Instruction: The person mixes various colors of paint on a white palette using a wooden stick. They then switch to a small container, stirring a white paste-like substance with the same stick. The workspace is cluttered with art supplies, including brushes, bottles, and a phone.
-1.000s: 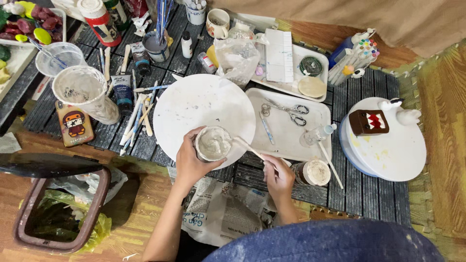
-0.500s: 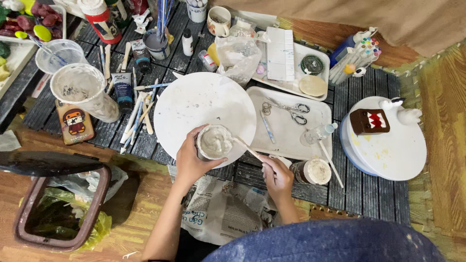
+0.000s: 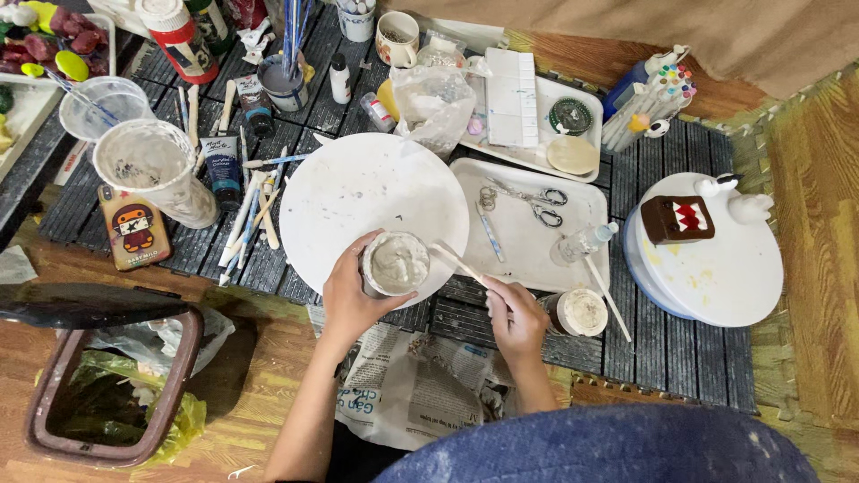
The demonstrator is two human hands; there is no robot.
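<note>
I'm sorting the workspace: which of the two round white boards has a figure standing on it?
The right-hand round board, bearing a brown block figure. The middle board only carries the cup gripped by the left hand.

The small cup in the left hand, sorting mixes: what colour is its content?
Pale grey paste, head view.

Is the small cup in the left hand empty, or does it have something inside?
Not empty: the small cup in the left hand holds pale grey paste almost to its rim.

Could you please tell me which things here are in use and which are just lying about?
In use: left hand holding small cup of pale paste; right hand holding flat stick; round white board.

Lying about: scissors, phone, paint tube, bin.
</note>
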